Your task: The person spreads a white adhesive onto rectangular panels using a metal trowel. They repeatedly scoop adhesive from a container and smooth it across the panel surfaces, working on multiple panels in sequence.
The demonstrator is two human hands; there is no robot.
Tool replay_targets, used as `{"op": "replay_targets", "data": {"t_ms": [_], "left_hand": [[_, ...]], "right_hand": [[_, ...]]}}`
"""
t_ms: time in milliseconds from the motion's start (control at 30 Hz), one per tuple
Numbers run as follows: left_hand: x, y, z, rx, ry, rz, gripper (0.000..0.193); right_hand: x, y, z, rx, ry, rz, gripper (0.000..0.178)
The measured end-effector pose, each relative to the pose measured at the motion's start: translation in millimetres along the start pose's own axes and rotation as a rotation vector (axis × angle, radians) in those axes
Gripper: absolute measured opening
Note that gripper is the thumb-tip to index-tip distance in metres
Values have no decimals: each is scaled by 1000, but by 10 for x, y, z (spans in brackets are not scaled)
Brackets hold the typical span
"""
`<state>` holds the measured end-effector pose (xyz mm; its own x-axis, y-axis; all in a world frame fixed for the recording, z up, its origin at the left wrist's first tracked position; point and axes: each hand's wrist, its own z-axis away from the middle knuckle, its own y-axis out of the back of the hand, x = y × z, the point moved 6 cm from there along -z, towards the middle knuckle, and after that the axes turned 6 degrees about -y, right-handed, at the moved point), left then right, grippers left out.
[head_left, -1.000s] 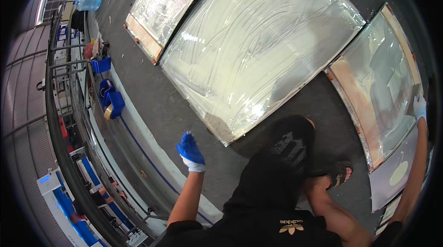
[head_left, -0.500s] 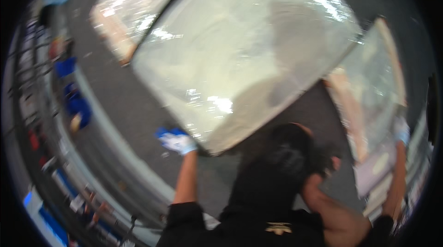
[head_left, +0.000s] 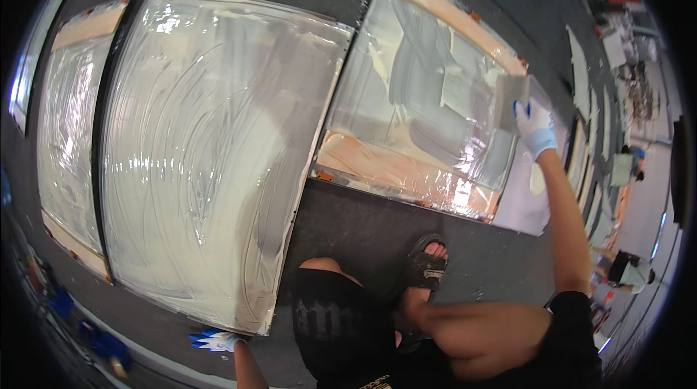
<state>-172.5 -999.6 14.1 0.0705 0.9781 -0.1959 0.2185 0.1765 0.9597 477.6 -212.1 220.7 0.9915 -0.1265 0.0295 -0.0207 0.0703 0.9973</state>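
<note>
Spreading well advanced, finish uneven

Right hand (head_left: 536, 127), gloved: fingers bent and closed on the near edge of a flat grey spreader (head_left: 511, 98); the exact grip is partly hidden by the glove. Left hand (head_left: 216, 340), gloved: fingers stretched out and somewhat apart, nothing seen in them. It is just beside the bottom edge of the middle panel (head_left: 196, 171); cannot tell if it touches.

Spreader lies over the far right end of the right panel (head_left: 417, 91). Surface there: cream patches, greyish smears, a few ridges. Judged coated but unlevelled, so most of the remaining smoothing seems to be here.

Middle panel, largest of the three: cream coat reaches nearly edge to edge, with long curved streaks. Greyer, possibly thinner zone toward its right side; shading may account for some of it.

Left panel (head_left: 72, 113): glossy, appears covered; glare prevents judging evenness.

Beyond the right panel's end: pale lilac sheet (head_left: 521, 196) with one cream blob (head_left: 537, 183), apparently unspread. All on dark floor (head_left: 501, 265). Blue bins (head_left: 102, 340) at lower left, blurred. Another person (head_left: 633, 270) far right.
</note>
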Motion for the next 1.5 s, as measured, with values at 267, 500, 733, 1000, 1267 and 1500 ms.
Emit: {"op": "replay_targets", "data": {"t_ms": [267,500,733,1000,1267,1500], "left_hand": [[1605,1827,78,271,-193,437,63],[4308,3318,1804,-370,-771,1607,63],[5453,3044,2457,-1422,228,2324,72],[6135,3527,2985,-1450,-539,2073,73],[6713,4298,3315,-621,-1740,1622,46],[6817,4390,3792,-352,-2087,1102,48]], "right_hand": [[188,-106,-108,4,148,-269,32],[24,-407,46,-25,130,-341,39],[-99,-283,151,-83,14,-598,40],[-11,-160,478,-124,16,-711,37],[114,-471,744,-186,-154,-906,40],[178,-657,857,-191,-75,-1204,28]]}}
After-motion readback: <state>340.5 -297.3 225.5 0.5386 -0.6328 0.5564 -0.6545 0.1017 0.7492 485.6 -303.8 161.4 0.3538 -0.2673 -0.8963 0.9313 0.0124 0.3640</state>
